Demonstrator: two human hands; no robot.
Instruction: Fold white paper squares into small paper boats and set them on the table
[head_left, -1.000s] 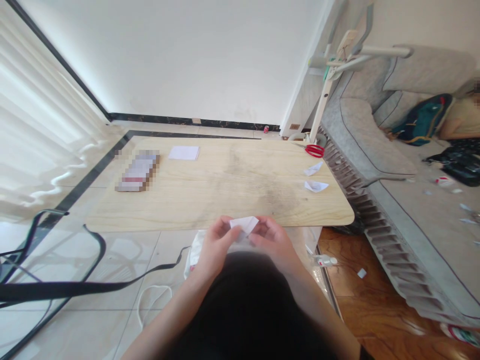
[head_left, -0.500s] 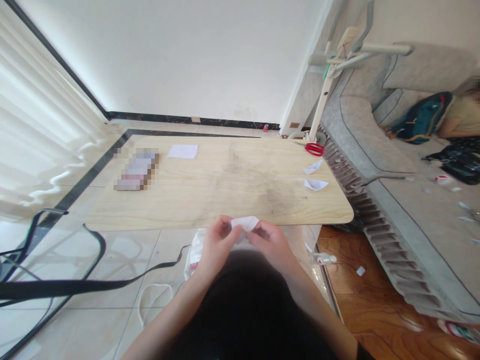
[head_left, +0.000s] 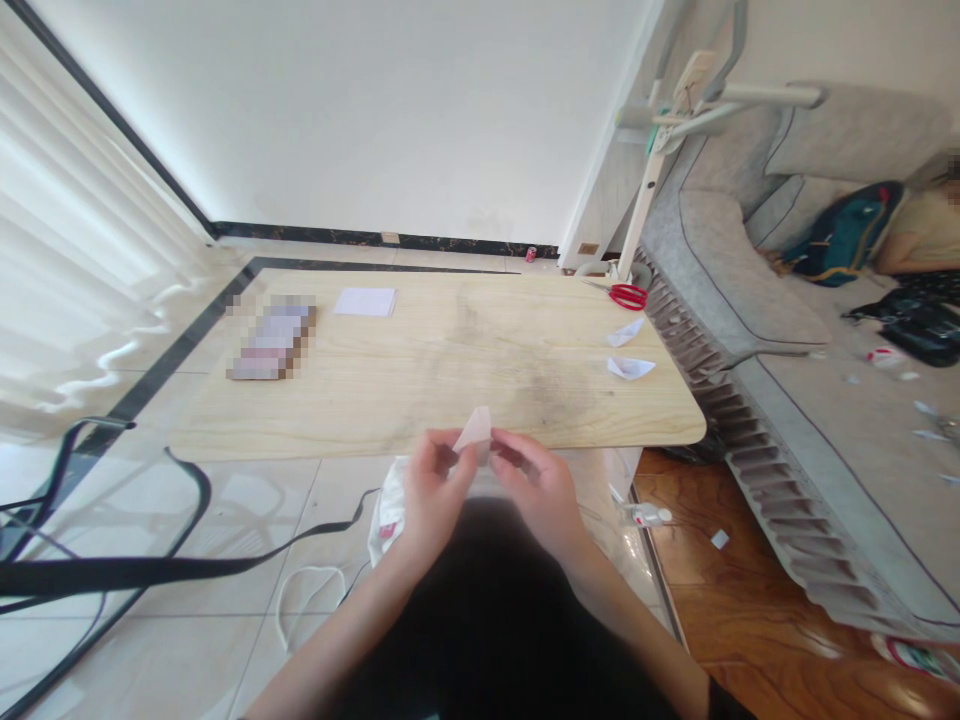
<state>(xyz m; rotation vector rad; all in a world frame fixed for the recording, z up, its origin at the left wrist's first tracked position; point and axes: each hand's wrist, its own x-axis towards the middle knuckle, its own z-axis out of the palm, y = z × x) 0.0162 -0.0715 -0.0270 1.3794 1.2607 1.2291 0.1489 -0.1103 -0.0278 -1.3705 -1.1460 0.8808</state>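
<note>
At the far left, a white curtain point(head_left: 60, 240) hung beside the desk point(head_left: 435, 350). A pixelated block point(head_left: 274, 340) lay on the left part of the desk. White paper sheets point(head_left: 365, 302) lay flat to its right, near the far edge.

The left hand point(head_left: 436, 478) pinched a small folded paper point(head_left: 475, 432) between thumb and fingers. The folded paper was located between both hands, in line with the near desk edge, its narrow end pointing up. The right hand point(head_left: 538, 485) pinched the lower right side of the same piece; its remaining fingers were curled.

On the right part of the desk, red-handled scissors point(head_left: 628, 296) lay near the far corner. Two folded paper pieces point(head_left: 630, 369) lay nearer, just apart from each other. Beyond the right edge stood a grey sofa point(head_left: 787, 310), bearing a teal backpack point(head_left: 844, 235).
</note>
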